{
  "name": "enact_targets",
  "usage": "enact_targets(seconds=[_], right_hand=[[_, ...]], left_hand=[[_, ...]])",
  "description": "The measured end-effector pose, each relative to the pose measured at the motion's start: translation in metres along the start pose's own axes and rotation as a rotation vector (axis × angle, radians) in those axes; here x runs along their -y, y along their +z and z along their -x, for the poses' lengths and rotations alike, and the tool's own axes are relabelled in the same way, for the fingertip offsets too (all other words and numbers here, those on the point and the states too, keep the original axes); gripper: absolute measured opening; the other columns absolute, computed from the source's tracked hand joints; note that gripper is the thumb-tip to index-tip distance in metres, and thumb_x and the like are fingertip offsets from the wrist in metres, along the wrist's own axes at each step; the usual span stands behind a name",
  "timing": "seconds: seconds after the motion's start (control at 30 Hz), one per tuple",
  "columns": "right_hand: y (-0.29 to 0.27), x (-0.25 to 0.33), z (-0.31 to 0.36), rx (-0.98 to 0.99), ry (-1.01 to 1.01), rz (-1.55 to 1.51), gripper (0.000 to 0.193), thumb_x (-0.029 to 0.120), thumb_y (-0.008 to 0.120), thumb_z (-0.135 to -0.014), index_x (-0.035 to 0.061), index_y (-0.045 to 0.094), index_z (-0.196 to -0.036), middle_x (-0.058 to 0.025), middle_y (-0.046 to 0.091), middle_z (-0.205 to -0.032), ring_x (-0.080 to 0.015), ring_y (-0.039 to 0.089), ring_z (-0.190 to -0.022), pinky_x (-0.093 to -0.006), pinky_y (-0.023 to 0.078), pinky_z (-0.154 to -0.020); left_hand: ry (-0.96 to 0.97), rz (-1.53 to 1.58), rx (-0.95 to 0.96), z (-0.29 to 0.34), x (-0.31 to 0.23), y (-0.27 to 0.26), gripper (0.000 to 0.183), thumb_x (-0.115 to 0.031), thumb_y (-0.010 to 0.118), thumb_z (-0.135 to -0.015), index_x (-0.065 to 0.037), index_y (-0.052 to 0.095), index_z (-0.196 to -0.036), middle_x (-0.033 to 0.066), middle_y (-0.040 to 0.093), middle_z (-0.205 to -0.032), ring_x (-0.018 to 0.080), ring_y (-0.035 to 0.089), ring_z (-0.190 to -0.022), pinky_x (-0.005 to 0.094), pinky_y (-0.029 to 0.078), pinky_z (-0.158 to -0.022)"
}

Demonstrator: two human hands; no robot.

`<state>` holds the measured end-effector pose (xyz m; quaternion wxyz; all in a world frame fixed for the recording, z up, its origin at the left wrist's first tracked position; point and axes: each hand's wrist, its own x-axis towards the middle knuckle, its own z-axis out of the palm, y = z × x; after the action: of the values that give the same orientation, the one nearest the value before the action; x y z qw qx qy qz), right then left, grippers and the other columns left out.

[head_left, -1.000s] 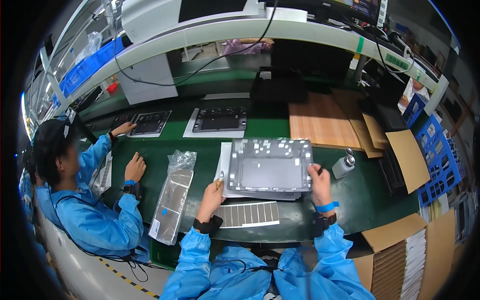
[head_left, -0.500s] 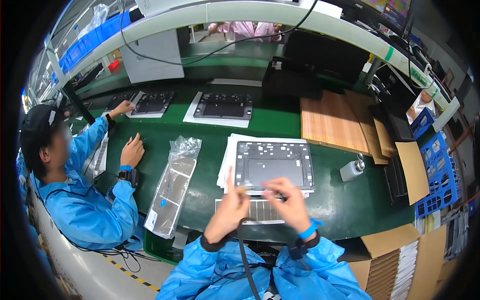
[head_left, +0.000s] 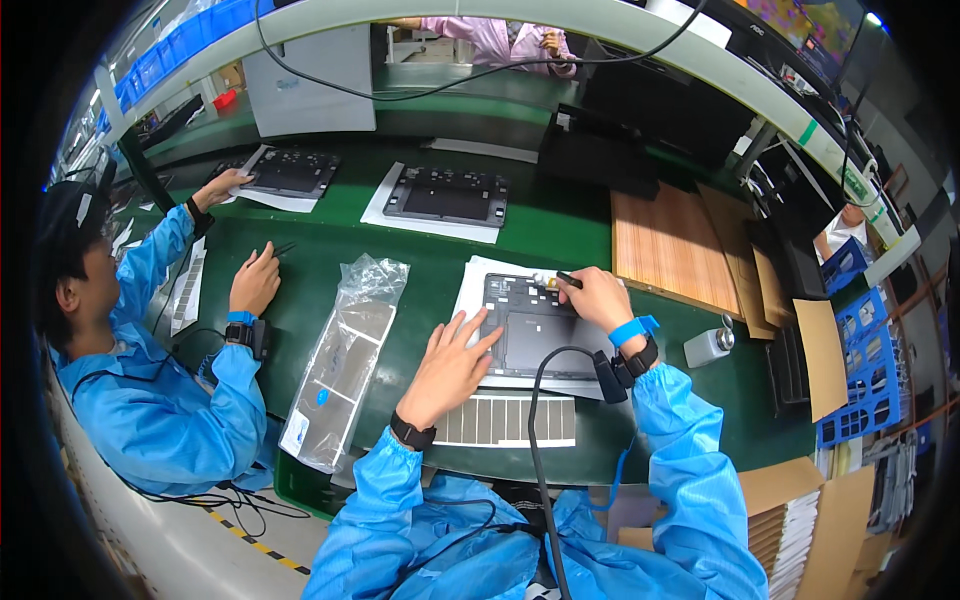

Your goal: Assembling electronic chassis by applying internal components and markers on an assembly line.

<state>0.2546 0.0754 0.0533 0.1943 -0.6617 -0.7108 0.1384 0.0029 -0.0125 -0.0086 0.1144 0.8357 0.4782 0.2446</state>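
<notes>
A dark grey tablet-like housing (head_left: 535, 342) with small fittings along its upper part lies on white sheets (head_left: 470, 290) in front of me. My left hand (head_left: 455, 362) rests on its left edge, fingers spread, holding nothing. My right hand (head_left: 597, 300) is closed around a slim black tool (head_left: 568, 281) over the housing's upper right. Beside the tool's tip is a small white and yellowish piece (head_left: 545, 279); whether the tip touches it I cannot tell. A strip sheet of grey rectangles (head_left: 510, 419) lies just below the housing.
A clear bag of grey sheets (head_left: 340, 375) lies to the left, a white bottle (head_left: 709, 346) to the right. Behind are another housing (head_left: 446, 196) and a wooden board (head_left: 672, 246). A co-worker's hand (head_left: 256, 280) is at the left. A black cable (head_left: 540, 450) crosses near my right wrist.
My hands have moved apart from in front of the housing. The left has spread onto its left edge; the right has risen with the black tool to its upper right.
</notes>
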Motion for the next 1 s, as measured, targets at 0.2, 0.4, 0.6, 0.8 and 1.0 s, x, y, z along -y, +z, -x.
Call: enact_targets(seconds=[0.2,0.4,0.6,0.8,1.0], right_hand=[[0.022,-0.004,-0.028,0.133,0.010,0.077,0.026,0.035,0.067,-0.086,0.0134,0.078,-0.076,-0.0135,0.070,-0.072,-0.0344,0.068,-0.076,-0.0441,0.052,-0.070],[0.008,-0.013,-0.029,0.086,-0.041,0.247,0.025,0.032,0.068,-0.084,0.0090,0.077,-0.085,-0.0154,0.071,-0.077,-0.0358,0.068,-0.080,-0.0452,0.052,-0.071],[-0.019,0.039,0.059,-0.029,-0.197,-0.438,0.033,0.027,0.058,-0.098,0.0026,0.071,-0.081,-0.0079,0.060,-0.060,-0.0128,0.051,-0.058,-0.0308,0.041,-0.057],[0.052,0.097,0.195,-0.055,-0.383,-0.519,0.017,0.001,0.066,-0.075,0.0033,0.062,-0.091,-0.0135,0.058,-0.086,-0.0314,0.061,-0.083,-0.0374,0.049,-0.066],[0.072,0.093,0.234,-0.045,-0.531,-0.324,0.024,0.011,0.067,-0.078,0.0031,0.063,-0.101,-0.0103,0.062,-0.096,-0.0295,0.060,-0.084,-0.0383,0.052,-0.065]], left_hand=[[-0.011,-0.007,0.008,-0.002,0.001,-0.003,0.044,-0.017,0.059,-0.093,-0.018,0.057,-0.137,0.0096,0.038,-0.153,0.0377,0.034,-0.140,0.0521,0.028,-0.114],[-0.035,-0.042,0.019,-0.003,-0.003,-0.003,0.044,-0.019,0.058,-0.093,-0.019,0.057,-0.137,0.0083,0.039,-0.153,0.0347,0.034,-0.141,0.0546,0.025,-0.116],[-0.039,-0.010,-0.072,0.011,-0.018,-0.005,0.058,-0.030,0.061,-0.092,-0.006,0.046,-0.143,0.0156,0.038,-0.152,0.0370,0.034,-0.141,0.0527,0.025,-0.117],[-0.176,1.516,0.139,0.082,-0.066,0.001,0.087,-0.062,0.051,-0.094,0.002,0.035,-0.149,0.0261,0.040,-0.149,0.0341,0.049,-0.130,0.0421,0.038,-0.109],[-0.373,1.681,-0.169,0.148,-0.075,0.016,0.069,-0.053,0.045,-0.100,0.002,0.043,-0.142,0.0267,0.053,-0.136,0.0320,0.054,-0.124,0.0407,0.042,-0.104]])
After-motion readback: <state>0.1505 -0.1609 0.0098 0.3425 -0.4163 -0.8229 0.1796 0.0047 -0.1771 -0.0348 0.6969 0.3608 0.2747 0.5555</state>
